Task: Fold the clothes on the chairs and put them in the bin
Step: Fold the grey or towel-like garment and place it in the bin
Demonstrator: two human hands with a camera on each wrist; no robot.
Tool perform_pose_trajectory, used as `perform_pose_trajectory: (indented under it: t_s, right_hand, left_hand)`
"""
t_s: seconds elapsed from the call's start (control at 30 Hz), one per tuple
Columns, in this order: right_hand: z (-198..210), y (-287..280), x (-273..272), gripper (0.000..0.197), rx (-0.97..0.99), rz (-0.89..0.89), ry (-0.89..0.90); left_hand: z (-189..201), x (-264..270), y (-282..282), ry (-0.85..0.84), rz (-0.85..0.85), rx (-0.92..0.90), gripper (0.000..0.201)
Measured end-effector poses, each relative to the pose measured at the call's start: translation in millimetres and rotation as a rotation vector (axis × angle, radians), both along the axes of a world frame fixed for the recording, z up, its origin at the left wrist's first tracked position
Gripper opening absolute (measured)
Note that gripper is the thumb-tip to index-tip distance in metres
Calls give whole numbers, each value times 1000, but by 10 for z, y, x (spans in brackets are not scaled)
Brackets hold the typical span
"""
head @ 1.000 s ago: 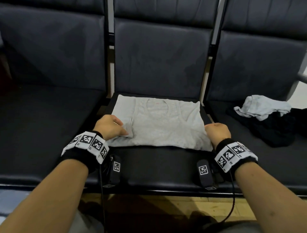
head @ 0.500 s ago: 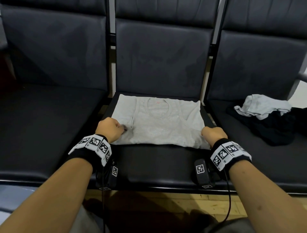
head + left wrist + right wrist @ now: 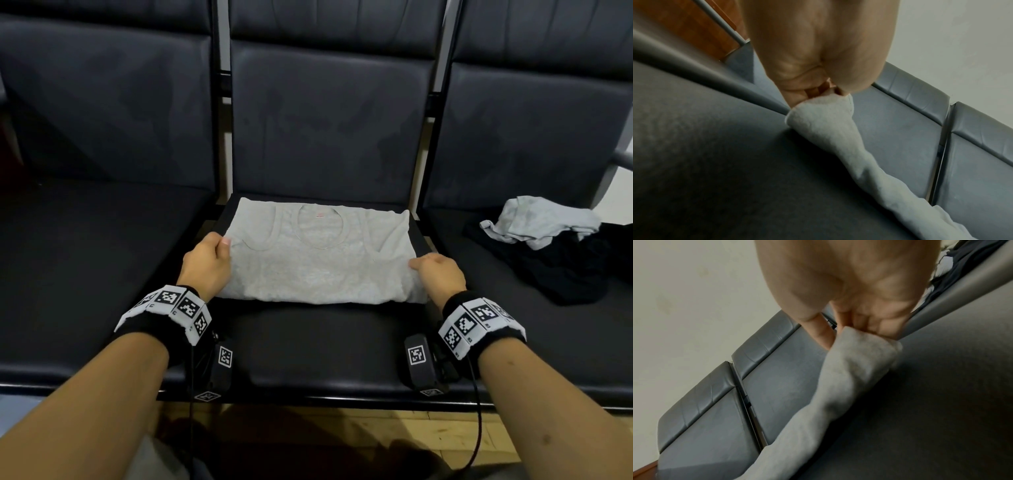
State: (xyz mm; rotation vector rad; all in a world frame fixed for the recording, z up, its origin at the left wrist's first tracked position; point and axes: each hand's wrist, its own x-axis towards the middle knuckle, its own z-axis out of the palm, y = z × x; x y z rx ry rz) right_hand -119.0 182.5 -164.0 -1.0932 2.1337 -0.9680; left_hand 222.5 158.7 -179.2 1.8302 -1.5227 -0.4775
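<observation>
Now the gray shirt (image 3: 318,263), lying folded on the middle chair (image 3: 318,342), is pinched at its left edge by the left hand (image 3: 207,262) and at its right edge by the right hand (image 3: 440,274), while more clothes (image 3: 555,246) are piled on the right chair.

The setting is a waiting area or similar public seating space. Evidence: a row of three linked chairs (image 3: 329,130) with dark padded seats and backrests, joined side by side on a common frame. Metal uprights (image 3: 442,51) separate the backrests. A plain pale wall (image 3: 694,288) stands behind the row. A brown wooden panel (image 3: 694,27) adjoins the wall at one end of the row. Light wood-pattern flooring (image 3: 394,425) lies below the front edge of the seats.
</observation>
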Motion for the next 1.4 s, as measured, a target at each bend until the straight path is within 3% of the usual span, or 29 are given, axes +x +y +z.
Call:
perform_pose_trajectory:
  t_s: [0.17, 0.3, 0.43, 0.57, 0.67, 0.77, 0.87, 1.03, 1.17, 1.4]
  right_hand:
    - [-133, -21, -91, 8, -76, 1, -154]
    - [-190, -38, -153, 26, -48, -26, -201]
    - [-173, -34, -180, 27, -55, -57, -411]
    - [-61, 64, -130, 22, 0, 36, -654]
    - [-94, 23, -118, 21, -73, 29, -553]
    - [-188, -30, -102, 7, -109, -8, -295]
    - [-224, -31, -142, 19, -155, -28, -49]
    - [-216, -44, -208, 18, -216, -30, 229]
    - [-227, -45, -242, 25, -73, -37, 305]
    - [-217, -29, -251, 41, 58, -77, 146]
  left_hand:
    - [-57, 39, -23, -11, -9, 48, 33]
    - [-99, 73, -42, -25, 10, 90, 33]
    - [-101, 115, -69, -35, 32, 104, 35]
    - [-101, 122, -84, -38, 26, 161, 38]
    - [-101, 103, -85, -53, 23, 172, 39]
    - [-82, 92, -79, -44, 29, 152, 37]
    - [-60, 109, -80, -34, 48, 114, 35]
    - [-23, 161, -71, -39, 58, 91, 34]
    - [-17, 175, -71, -63, 76, 145, 35]
    - [-13, 204, -63, -59, 105, 296, 54]
